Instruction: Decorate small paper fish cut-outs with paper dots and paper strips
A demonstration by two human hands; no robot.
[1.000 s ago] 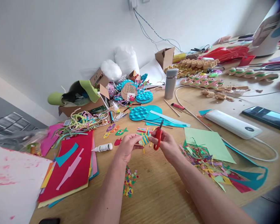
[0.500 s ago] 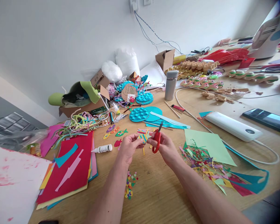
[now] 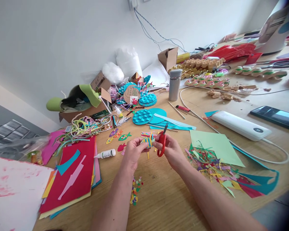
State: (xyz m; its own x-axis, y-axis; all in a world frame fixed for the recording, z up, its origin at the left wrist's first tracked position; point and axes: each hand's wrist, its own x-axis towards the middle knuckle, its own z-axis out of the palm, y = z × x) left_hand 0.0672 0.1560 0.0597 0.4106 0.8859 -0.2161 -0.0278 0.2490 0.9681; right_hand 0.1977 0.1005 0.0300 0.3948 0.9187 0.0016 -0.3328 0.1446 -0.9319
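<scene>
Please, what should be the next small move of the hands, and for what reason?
Probably the right hand should press the yellow strip onto the striped paper fish: the left hand holds the fish, the strip seems to stand past its edge, and the red scissors point away.

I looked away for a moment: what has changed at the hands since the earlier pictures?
The left hand has shifted slightly right, and a yellow strip now shows across the striped paper fish it holds. The right hand still holds the red scissors; the glue bottle lies unmoved.
</scene>
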